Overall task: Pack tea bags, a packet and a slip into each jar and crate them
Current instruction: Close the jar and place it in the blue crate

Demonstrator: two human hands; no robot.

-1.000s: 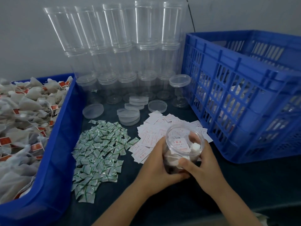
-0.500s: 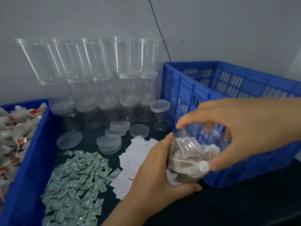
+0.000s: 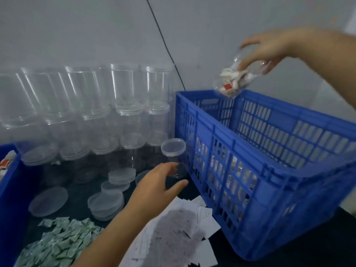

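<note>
- Since half a second ago, lifted away from the left hand and carried up and right: filled jar (image 3: 234, 78), now in the right hand (image 3: 269, 49) alone, above the far rim of the blue crate (image 3: 289, 170).
- Gripped from above near its mouth by curled right fingers; tilted, base pointing down-left toward the crate's back corner; blurred by motion.
- Visible inside the jar: white tea bags with a red tag; packet and slip not distinguishable.
- Dropped low and forward since the earlier frame: left hand (image 3: 156, 187), palm down, fingers relaxed and slightly spread, holding nothing.
- Just beyond the left fingertips: single lidded empty jar (image 3: 173, 157), standing upright right beside the crate's left wall; contact between fingers and jar not clear.
- Glimpsed through the crate's slotted wall: other jars with white contents on its floor.
- Stacked against the wall at back left: rows of clear empty jars (image 3: 86, 112), several tiers high.
- Lying on the dark table (image 3: 308, 255) in front of the stack: loose clear lids (image 3: 106, 205), some piled, one flat alone at left.
- Spread at lower left: heap of small green packets (image 3: 61, 241).
- Scattered under and beside the left forearm: white paper slips (image 3: 183, 234), reaching the crate's base.
- At far left edge: corner of a blue bin (image 3: 9, 189) with a few tea bags (image 3: 5, 162) showing over its rim.
</note>
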